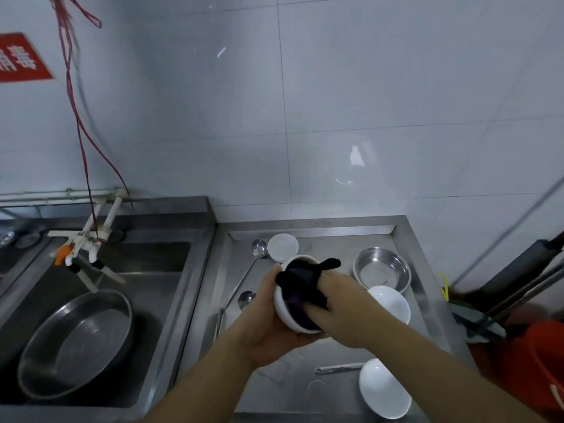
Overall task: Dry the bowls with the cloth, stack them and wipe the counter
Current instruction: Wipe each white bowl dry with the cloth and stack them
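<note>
Drying in progress at centre frame: round white ceramic bowl cradled from below and the left by left hand, fingers curled round its outer wall, bowl tilted and lifted clear of the stainless steel counter. Dark, near-black cloth bunched inside the bowl, pressed in by right hand, fingers bent over the fabric and gripping it; one tail of cloth sticking out past the upper rim.

Task status, judged from the layout: early to middle stage. No stack formed yet. Remaining bowls lying apart from one another on the counter; dryness not determinable. Stacking and counter wiping not yet done.

Count of items:
- White bowls: four. One in hand; small white bowl near the back edge, above the hands; medium white bowl right of centre, partly behind the right forearm; large white bowl at lower right.
- Shallow steel bowls: one, round metal dish at upper right of the counter.
- Metal ladles or spoons: two, upper ladle and lower ladle, left of the hands.
- Cloths: one.
- Wide steel basin in the sink at lower left: one.
</note>
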Demonstrator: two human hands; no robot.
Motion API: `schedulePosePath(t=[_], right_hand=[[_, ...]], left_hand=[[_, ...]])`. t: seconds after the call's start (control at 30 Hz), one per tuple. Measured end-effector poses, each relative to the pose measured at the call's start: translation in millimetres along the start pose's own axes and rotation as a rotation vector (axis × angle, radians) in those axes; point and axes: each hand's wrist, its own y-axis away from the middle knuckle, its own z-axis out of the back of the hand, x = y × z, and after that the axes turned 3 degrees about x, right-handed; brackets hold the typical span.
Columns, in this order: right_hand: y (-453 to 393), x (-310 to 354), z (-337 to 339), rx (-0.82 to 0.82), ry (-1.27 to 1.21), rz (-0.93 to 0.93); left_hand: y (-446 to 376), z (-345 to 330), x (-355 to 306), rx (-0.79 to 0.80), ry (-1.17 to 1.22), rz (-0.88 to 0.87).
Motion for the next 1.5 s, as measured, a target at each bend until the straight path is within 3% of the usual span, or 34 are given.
schedulePosePath(t=[0.13,0.23,0.33,0.57,0.67,0.77,0.9,1.0,1.17,1.33,1.43,1.5], right_hand=[[-19.6,12.1,-5.8,-0.118,0.13,-0.024],[-37.6,31.7,-14.8,-0.21,0.074,-0.176],[-50.9,50.0,-19.8,-0.17,0.064,-0.323],[-57.7,77.9,-17.7,-0.119,-0.247,-0.551],[-57.1,79.0,-14.4,-0.03,-0.662,-0.594],[-50.2,72.4,-14.1,-0.009,-1.001,-0.518],[-47.9,66.1,-18.2,-0.091,-1.165,-0.415],[-53.2,69.5,-23.5,-0.256,-1.07,-0.375],[-62.0,71.1,-14.3,-0.424,-0.252,-0.235],[-64.4,60.6,-8.6,-0.245,0.156,-0.286],[-68.3,59.8,-2.4,-0.097,0.179,-0.408],[-68.7,58.7,8.4,0.043,0.068,-0.45]], left_hand=[[-0.8,0.9,-15.6,-0.025,-0.024,-0.062],[1.4,1.1,-34.7,-0.073,-0.134,-0.185],[4.1,6.2,-47.2,-0.092,-0.224,-0.277],[19.0,26.5,-53.7,0.01,-0.323,-0.31],[20.9,39.5,-58.4,0.001,-0.237,-0.27],[21.2,48.3,-59.4,0.027,-0.173,-0.219],[20.1,47.5,-51.1,0.092,-0.026,-0.148],[19.3,36.4,-52.9,0.101,0.03,-0.139],[16.4,11.5,-57.4,0.038,0.023,-0.203],[9.3,3.8,-48.5,-0.104,-0.08,-0.256],[11.6,4.0,-50.2,-0.115,-0.254,-0.264],[14.1,5.2,-53.2,-0.108,-0.331,-0.27]])
